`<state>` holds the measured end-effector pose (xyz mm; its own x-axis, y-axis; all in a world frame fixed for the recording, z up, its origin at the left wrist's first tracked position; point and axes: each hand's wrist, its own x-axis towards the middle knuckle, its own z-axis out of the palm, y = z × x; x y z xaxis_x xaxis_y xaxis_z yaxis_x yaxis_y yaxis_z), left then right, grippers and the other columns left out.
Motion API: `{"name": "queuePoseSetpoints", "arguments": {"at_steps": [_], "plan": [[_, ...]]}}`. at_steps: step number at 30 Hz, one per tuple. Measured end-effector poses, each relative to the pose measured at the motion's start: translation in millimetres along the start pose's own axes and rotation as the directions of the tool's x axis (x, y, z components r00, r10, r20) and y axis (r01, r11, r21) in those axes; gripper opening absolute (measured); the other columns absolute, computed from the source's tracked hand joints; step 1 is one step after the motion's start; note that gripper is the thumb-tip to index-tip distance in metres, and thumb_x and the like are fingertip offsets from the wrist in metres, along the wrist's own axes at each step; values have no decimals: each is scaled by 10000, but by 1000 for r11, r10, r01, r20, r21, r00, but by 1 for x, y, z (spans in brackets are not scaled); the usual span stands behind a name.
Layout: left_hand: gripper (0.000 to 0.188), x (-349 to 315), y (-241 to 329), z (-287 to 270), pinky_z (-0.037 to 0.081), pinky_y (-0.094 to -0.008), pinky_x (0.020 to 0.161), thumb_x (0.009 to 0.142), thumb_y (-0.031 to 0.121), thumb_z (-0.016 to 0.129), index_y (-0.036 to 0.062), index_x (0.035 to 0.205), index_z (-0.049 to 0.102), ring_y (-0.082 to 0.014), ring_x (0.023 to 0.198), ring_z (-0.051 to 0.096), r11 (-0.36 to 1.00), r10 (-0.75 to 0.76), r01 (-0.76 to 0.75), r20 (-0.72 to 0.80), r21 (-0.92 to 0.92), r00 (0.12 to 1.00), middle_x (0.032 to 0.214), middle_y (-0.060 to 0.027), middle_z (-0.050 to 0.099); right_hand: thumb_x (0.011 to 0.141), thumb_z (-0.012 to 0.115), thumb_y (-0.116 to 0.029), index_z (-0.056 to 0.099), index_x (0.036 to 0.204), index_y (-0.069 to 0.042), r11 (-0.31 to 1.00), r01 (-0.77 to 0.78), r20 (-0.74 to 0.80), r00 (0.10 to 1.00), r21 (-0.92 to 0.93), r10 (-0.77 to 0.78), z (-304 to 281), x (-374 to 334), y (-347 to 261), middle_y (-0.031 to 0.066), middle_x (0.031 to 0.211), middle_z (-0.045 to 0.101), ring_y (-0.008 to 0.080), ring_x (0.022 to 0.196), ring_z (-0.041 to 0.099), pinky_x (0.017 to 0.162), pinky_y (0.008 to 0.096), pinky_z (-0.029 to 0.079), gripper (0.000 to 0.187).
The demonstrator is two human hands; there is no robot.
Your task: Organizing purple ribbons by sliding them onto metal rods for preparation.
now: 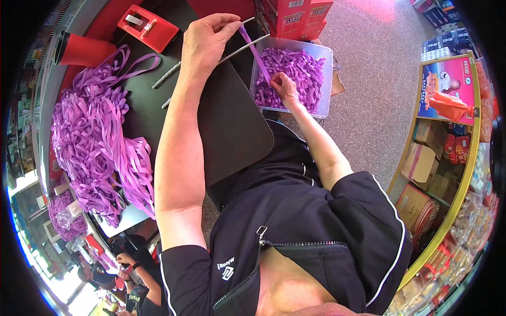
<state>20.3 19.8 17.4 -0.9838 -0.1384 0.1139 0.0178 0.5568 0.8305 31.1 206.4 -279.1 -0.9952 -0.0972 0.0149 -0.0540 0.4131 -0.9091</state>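
Observation:
A strip of purple ribbon (256, 52) runs between my two hands. My left hand (204, 43) is closed in a pinch at its upper end, beside the tip of a thin metal rod. A second metal rod (245, 48) slants below that hand; the left hand and wrist hide parts of both rods. My right hand (285, 88) pinches the ribbon's lower end above a clear plastic box (328, 79). Many short folded purple ribbon pieces (295, 71) fill the box. On the left of the dark table (232, 131) lies a large heap of long purple ribbons (95, 142).
A red tape dispenser (150, 29) and a red cup (84, 50) stand on the table's far side. Red cartons (295, 18) rise behind the box. Shelves with packaged goods (437, 168) line the right. Another person's arm (145, 276) shows at lower left.

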Motion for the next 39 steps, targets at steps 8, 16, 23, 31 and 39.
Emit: {"name": "queuePoseSetpoints", "arguments": {"at_steps": [8,16,23,31,39], "plan": [[223,1,-2,1,454,-198,773,869,168,661,39,1048,691,-53,845,618,1000,-5,5,5,-8,1000,902,-22,706,800,698,-256,703,915,-44,727,-497,216,866,473,451,6,9,-9,-28,630,568,70,529,437,480,243,328,242],[225,1,1,1,451,-186,751,869,166,663,39,1053,691,-37,820,602,1000,-19,19,2,-12,1000,887,-11,701,798,696,-223,688,938,-58,932,-310,-52,944,189,324,6,17,-3,90,809,691,197,727,665,646,337,502,217],[211,2,-4,1,440,-190,711,869,176,664,64,1045,699,-26,777,580,1000,4,-4,2,15,1000,867,13,695,824,676,-242,557,987,-96,976,41,-6,999,-215,-43,5,4,-5,141,817,661,355,802,642,679,430,496,249],[207,5,-7,3,451,-192,727,869,171,665,60,1040,700,-43,809,605,1000,22,-22,16,-12,1000,883,2,698,815,700,-202,521,882,-79,988,146,-18,989,-54,-148,4,-17,7,122,768,639,326,722,643,609,409,485,228],[215,10,-17,1,449,-189,768,881,146,647,15,1050,672,-61,828,611,994,41,-33,74,-102,996,902,-29,694,791,681,-117,634,955,-86,850,526,-47,849,-14,-526,-10,-40,-4,72,818,655,266,739,651,651,356,507,174]]}}
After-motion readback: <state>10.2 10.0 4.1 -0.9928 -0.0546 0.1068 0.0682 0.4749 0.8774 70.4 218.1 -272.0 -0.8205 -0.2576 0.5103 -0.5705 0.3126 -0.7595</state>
